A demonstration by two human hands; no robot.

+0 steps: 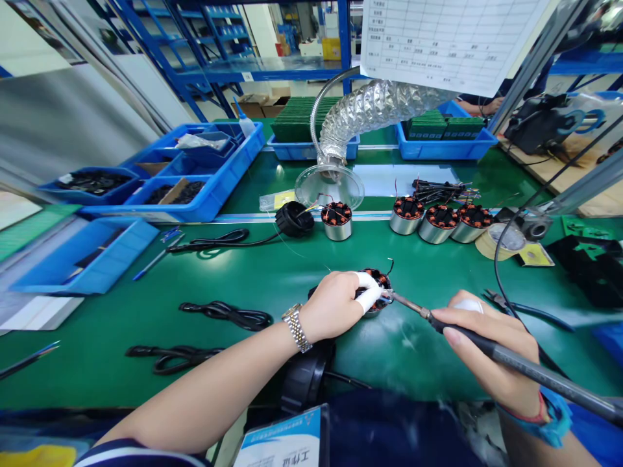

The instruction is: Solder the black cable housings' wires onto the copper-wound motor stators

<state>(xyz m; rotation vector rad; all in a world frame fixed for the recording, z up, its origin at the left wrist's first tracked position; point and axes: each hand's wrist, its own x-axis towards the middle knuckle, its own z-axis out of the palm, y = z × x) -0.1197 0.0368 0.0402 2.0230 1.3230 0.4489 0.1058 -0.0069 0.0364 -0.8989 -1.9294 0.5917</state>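
Note:
My left hand (335, 301), with white covers on thumb and forefinger, is closed in a pinch at the top of a motor stator (381, 277) with copper windings. A thin wire appears to be between its fingertips; the hand partly hides the stator. My right hand (491, 340) grips a soldering iron (467, 337) like a pen. The iron's tip meets the stator's top edge, right beside my left fingertips. A black round housing (304, 379) with a cable lies below my left wrist.
Several stators (440, 225) stand at the back right; one stator (337, 222) is beside a black cap (294, 219). A fume hood (329, 188) hangs behind. Cable bundles (226, 315) and blue bins (85, 256) are left, cutters (530, 311) right. The iron's cord (501, 259) crosses the right side.

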